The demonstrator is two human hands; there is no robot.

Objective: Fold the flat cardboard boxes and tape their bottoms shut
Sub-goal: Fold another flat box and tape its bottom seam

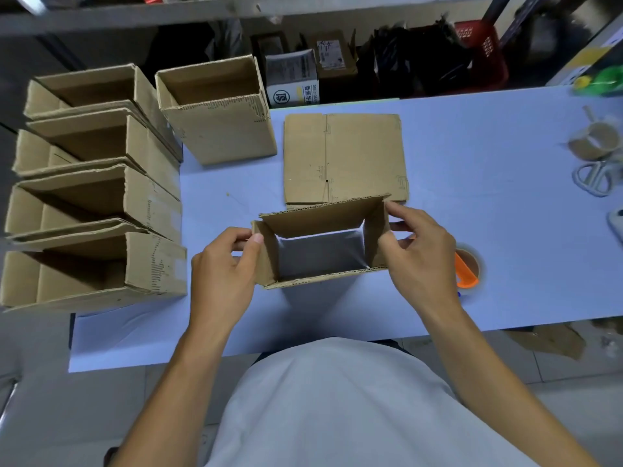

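An opened cardboard box [313,220] stands upright as a rectangular tube on the blue table [472,203]; the table shows through its open middle. My left hand [224,267] pinches its left wall, thumb at the top edge. My right hand [421,254] grips its right wall, with the fingers curled round the flap. Behind the box a flat cardboard box [344,156] lies on a small stack. A tape roll with an orange dispenser [467,267] sits just right of my right hand.
Several folded open boxes [97,203] lie stacked on their sides at the left, one more box [219,109] behind them. A spent tape core [595,143] and scissors [595,178] lie at the far right. Shelves with clutter run along the back.
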